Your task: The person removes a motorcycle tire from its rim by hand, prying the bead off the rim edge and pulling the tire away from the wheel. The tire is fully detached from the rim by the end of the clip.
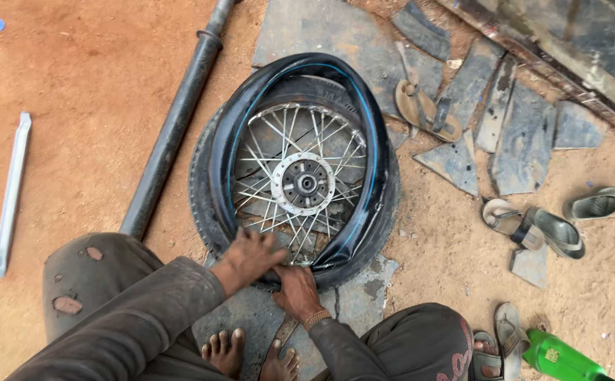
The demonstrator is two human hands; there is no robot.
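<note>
- At nine o'clock, well apart from the work, a flat silver metal tyre lever [12,192] lies on the red dirt ground [88,85], seemingly put aside within reach.
- Nearer, a long dark steel pipe [173,127] runs from twelve o'clock down towards the person's knee, just beside the wheel.
- The left hand [247,257] is spread flat, fingers splayed, pressing on the near edge of the black rubber inner tube [374,176], I'd judge to hold it down.
- In the middle lies the spoked silver motorcycle wheel with its worn black tyre [201,190], flat on grey stone slabs [300,28], hub up, so the rim sits steady; the tube with a thin blue stripe loops loosely round the rim and over the tyre.
- The right hand [297,291] sits at six o'clock, knuckles up, fingers curled down at the tube's edge; what they pinch I cannot tell.
- At one to four o'clock, worn brown and grey sandals [427,109] lie scattered.
- At five o'clock a bright green plastic bottle-like object [558,356] pokes in; a small pale square mark shows on it.
</note>
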